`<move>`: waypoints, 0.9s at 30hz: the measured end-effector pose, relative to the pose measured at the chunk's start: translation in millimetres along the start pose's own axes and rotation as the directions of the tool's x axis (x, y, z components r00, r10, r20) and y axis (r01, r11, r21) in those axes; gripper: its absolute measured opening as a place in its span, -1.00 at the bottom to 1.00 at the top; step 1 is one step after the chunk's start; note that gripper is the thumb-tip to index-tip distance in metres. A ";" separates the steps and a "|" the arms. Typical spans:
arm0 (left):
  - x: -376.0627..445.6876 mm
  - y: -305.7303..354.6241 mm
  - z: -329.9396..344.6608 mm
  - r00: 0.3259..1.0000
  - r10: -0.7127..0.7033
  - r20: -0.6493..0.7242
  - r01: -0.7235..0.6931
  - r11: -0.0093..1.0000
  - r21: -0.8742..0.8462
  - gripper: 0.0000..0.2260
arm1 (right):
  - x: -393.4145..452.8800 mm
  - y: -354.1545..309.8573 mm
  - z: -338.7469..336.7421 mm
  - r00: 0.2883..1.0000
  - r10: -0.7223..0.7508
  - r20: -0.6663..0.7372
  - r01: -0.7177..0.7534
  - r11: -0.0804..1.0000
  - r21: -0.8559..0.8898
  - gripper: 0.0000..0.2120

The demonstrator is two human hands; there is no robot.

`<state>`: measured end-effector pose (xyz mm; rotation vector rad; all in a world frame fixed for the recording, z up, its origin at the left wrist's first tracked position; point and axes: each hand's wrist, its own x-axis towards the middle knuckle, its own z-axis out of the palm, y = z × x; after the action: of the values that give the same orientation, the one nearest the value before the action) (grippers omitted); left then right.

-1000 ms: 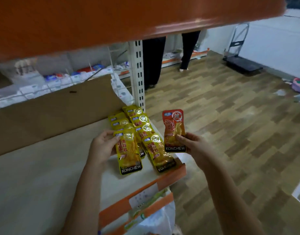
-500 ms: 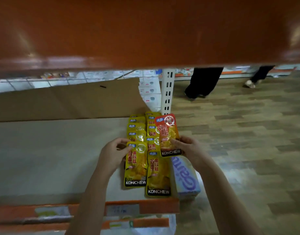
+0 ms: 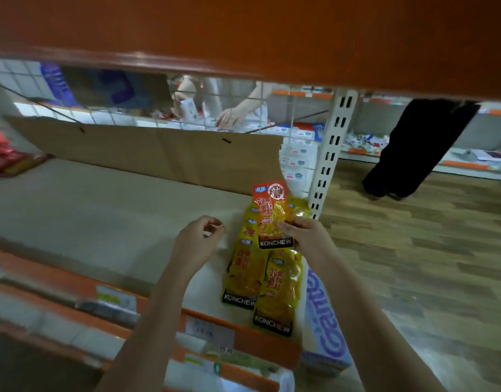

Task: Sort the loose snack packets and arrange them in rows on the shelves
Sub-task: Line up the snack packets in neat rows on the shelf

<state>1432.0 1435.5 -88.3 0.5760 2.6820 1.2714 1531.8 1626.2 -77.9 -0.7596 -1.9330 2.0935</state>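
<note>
Right hand (image 3: 305,236) up front w/ the orange packet (image 3: 271,213) – thumb across its lower front, fingers curled behind, a firm pinch-type grip, packet upright & tilted a touch, hovering over the back end of the yellow rows. Packet's look: orange-red top w/ a round white-and-red badge, bold red characters down the face, clear window showing yellow snack inside, black band at the bottom reading KONCHEW. Below it, the yellow packets (image 3: 260,281) lie flat on the shelf (image 3: 102,222) in two rows running front to back, each overlapping the next like shingles; same black KONCHEW band, yellow bodies, small blue tag at the top corner. Front-right one hangs a bit past the shelf's orange edge (image 3: 243,332). Left hand (image 3: 198,239) just left of the rows, fingers loosely curled, grip relaxed, nothing in it, not touching the packets. Brown cardboard sheet (image 3: 147,154) stands along the back of the shelf, wire grid behind it. White slotted upright (image 3: 331,154) at the shelf's right end. Blue-lettered pack (image 3: 325,329) sits right of the shelf end, lower down. Red packets (image 3: 6,162) far left, blurred. Another person's dark trouser legs (image 3: 413,145) on the wood floor (image 3: 413,264) beyond; someone else's hands (image 3: 229,116) show thru the grid.
</note>
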 end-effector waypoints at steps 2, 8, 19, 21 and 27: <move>4.6 -9.6 -17.7 0.999 0.013 -0.034 -0.009 0.993 0.120 -0.80 | 9.1 -8.0 24.5 0.999 -0.011 0.032 0.011 1.000 -0.004 -0.93; 15.1 -60.3 -88.2 0.982 0.000 -0.189 0.091 0.876 0.474 -0.81 | 36.9 -18.7 124.0 0.979 0.022 0.203 -0.003 0.995 -0.095 -0.92; -2.5 -175.1 -268.6 0.979 -0.080 -0.187 0.199 0.569 0.798 -0.72 | 55.7 -6.5 374.5 0.901 0.122 0.417 -0.031 0.975 -0.218 -0.74; -4.7 -198.7 -303.4 0.980 -0.088 -0.180 0.198 0.551 0.811 -0.72 | 54.3 -5.1 420.5 0.886 0.153 0.437 -0.078 0.980 -0.185 -0.73; 1.8 -260.4 -383.2 0.972 -0.151 -0.180 0.234 0.539 0.809 -0.67 | 59.4 -3.9 530.1 0.862 0.221 0.457 -0.176 0.975 -0.139 -0.89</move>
<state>1254.3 1010.1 -42.2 0.2504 3.1891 -0.1423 1221.9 1192.0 -79.1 -0.5136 -2.2919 2.5168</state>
